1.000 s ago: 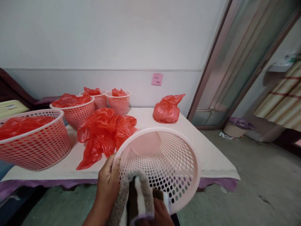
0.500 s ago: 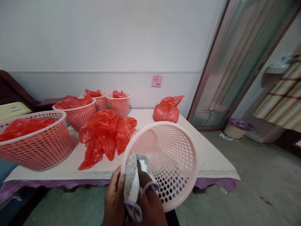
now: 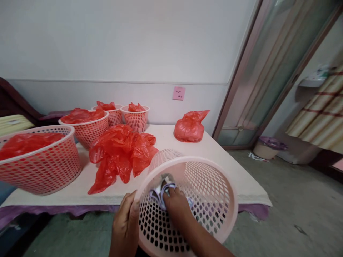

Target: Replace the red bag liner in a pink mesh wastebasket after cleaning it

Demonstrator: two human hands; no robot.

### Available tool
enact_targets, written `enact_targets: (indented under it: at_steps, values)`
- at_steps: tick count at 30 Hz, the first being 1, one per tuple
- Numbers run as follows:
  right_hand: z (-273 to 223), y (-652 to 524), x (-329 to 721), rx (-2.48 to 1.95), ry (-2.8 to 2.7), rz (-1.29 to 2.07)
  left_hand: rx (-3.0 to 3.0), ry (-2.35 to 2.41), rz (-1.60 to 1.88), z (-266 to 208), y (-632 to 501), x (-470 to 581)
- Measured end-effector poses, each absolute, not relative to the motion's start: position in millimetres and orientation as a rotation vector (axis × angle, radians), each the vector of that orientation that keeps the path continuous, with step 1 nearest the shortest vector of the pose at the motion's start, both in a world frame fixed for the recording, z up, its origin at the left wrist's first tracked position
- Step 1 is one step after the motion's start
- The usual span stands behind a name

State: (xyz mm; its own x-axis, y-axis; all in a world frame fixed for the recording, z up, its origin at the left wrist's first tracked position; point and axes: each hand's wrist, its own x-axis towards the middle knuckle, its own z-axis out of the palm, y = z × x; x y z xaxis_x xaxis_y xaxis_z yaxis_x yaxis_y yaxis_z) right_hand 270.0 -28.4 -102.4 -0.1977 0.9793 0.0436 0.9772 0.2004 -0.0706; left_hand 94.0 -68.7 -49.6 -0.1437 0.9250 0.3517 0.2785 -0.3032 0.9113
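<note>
A pale pink plastic basket [image 3: 209, 200] with perforated walls lies tilted at the table's front edge, its mouth facing me. My left hand [image 3: 125, 223] grips the left side of its rim, thumb toward the inside. Inside the basket, my right hand [image 3: 178, 208] is closed on a bunched cloth [image 3: 163, 189], grey and white with a purple edge, pressed near the inner wall. Part of the cloth is hidden behind my fingers. Left of the basket, a heap of crumpled red plastic bags [image 3: 122, 151] rests on the table.
Several pink baskets with red bags in them, such as the large basket [image 3: 40, 171], stand on the left. A filled red bag [image 3: 189, 126] sits at the back right of the white-covered table [image 3: 249, 189]. A bin [image 3: 268, 148] stands on the floor at right.
My right hand has moved deeper into the basket with the cloth, away from my left hand. The basket's mouth has tipped lower and shifted slightly right.
</note>
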Motion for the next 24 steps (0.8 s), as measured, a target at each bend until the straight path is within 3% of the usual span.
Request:
enact_targets:
  at_steps: [7, 15, 24]
  values:
    - [-108.7, 9.8, 277.3, -2.024, -2.256, 0.139, 2.002, 1.315, 1.468, -64.3, -67.9, 90.2]
    - [-111.5, -75.8, 263.4, -1.545, -2.267, 0.467, 1.912, 1.384, 1.555, -51.2, -44.7, 82.8]
    - [-206.5, -116.3, 240.6, -1.601, -2.006, -0.158, 1.627, 1.334, 1.508, -17.5, -30.3, 100.1]
